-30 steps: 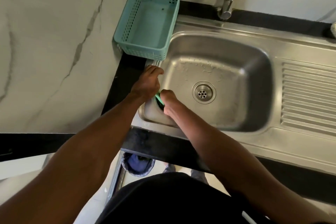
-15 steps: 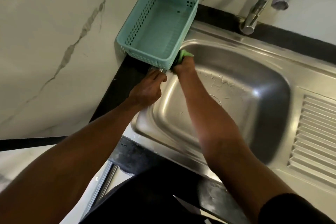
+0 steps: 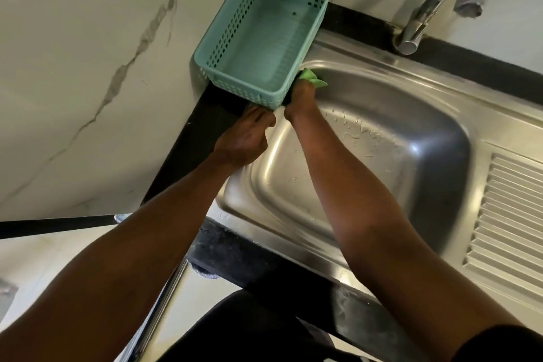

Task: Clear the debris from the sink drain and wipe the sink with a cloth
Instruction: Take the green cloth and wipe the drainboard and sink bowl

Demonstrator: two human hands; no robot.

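Green cloth [image 3: 312, 77] protrudes beyond right hand's [image 3: 299, 98] fingers.

Right hand [image 3: 299, 97] with green cloth [image 3: 313, 78] at sink [image 3: 382, 114] corner beside basket [image 3: 264, 29].

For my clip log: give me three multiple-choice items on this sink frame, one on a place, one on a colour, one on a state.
1. Where is the cloth?
A. on the drainboard
B. at the sink's far-left corner, beside the basket
C. inside the basket

2. What colour is the basket?
A. teal
B. red
C. white

3. What is the left hand doing?
A. gripping the tap
B. resting on the sink's left rim
C. holding the cloth

Key: 1 B, the cloth shows past the right hand against the basket's corner; 2 A, its walls are pale teal; 3 B, its fingers lie on the rim, holding nothing.
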